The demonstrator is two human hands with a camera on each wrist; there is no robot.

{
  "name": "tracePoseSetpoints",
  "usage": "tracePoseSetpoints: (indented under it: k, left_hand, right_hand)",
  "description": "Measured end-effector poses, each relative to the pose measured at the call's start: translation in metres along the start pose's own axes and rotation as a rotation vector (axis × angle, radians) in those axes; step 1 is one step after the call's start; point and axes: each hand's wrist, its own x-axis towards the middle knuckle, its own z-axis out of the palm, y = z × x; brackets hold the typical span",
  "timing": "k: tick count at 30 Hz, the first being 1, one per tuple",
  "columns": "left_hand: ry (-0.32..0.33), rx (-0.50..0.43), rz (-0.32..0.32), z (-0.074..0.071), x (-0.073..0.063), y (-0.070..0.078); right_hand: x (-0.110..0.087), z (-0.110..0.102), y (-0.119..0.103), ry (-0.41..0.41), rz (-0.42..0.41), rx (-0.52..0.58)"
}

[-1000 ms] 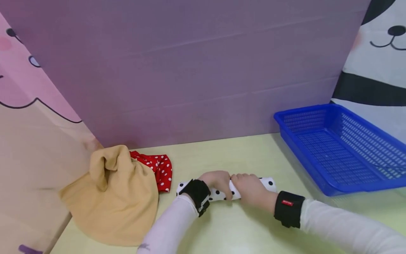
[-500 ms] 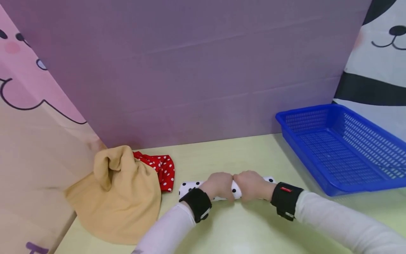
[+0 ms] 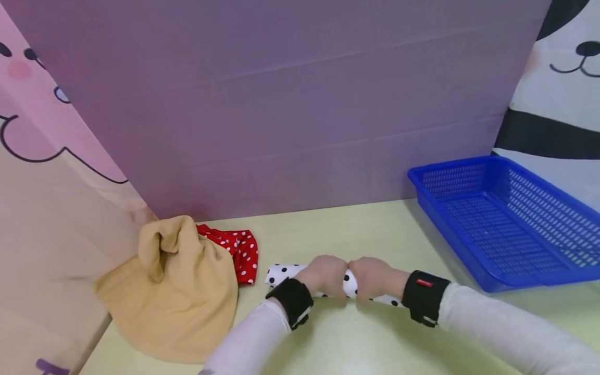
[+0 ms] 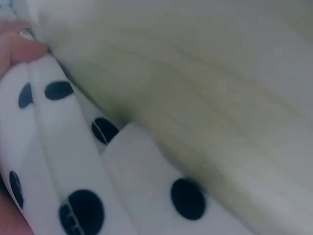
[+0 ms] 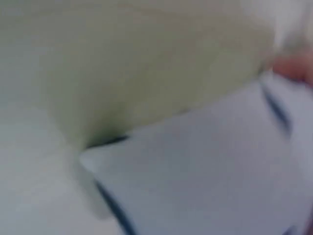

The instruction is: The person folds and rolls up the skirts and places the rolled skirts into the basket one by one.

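Note:
A rolled white cloth with black dots (image 3: pixel 283 272) lies crosswise low in the middle of the head view. My left hand (image 3: pixel 326 274) grips it left of its middle, fingers curled round it. Right beside it, my right hand (image 3: pixel 377 276) grips the same roll, the knuckles of both hands nearly meeting. A short dotted stretch shows between them. In the left wrist view, stitched seams run along the dotted cloth (image 4: pixel 49 142) and a fingertip (image 4: pixel 29 48) presses its edge. The right wrist view is blurred, with the cloth's (image 5: pixel 195 161) far end close over the table.
A tan cloth (image 3: pixel 187 307) lies heaped at the left, partly over a red cloth with white dots (image 3: pixel 246 258). At the right stands a blue mesh basket (image 3: pixel 450 234). A purple wall (image 3: pixel 300 104) rises behind the pale table (image 3: pixel 337 338).
Both hands have rolled over on the dotted cloth, knuckles now turned up. The right end of the roll has gone from showing beyond my right hand to showing on its near side.

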Motion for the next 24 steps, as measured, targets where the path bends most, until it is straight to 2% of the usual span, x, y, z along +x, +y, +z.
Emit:
tracePoseSetpoints:
  k: [3,5,8,12,15,19,24]
  left_hand:
    - [-0.024,-0.019,-0.016,0.001,0.002,-0.001]
    - [-0.019,-0.021,-0.017,0.001,0.003,-0.001]
    - [0.009,-0.012,-0.001,0.001,0.001,-0.001]
    - [0.055,0.017,0.028,0.004,-0.007,-0.003]
    - [0.096,0.074,0.051,0.004,-0.014,-0.004]
    - [0.148,0.174,0.066,0.004,-0.019,-0.004]
    - [0.233,0.272,0.074,0.009,-0.017,-0.003]
  right_hand:
    - [-0.004,0.008,-0.004,0.085,-0.007,-0.146]
    - [-0.005,0.01,-0.004,0.123,-0.01,-0.199]
    - [-0.005,0.012,-0.003,0.154,-0.013,-0.236]
    - [-0.004,0.012,-0.002,0.158,-0.023,-0.225]
    - [-0.003,0.012,0.0,0.132,-0.01,-0.192]
    - [0.001,0.006,0.001,0.054,0.009,-0.117]
    - [0.007,-0.007,0.007,-0.104,0.05,0.085]
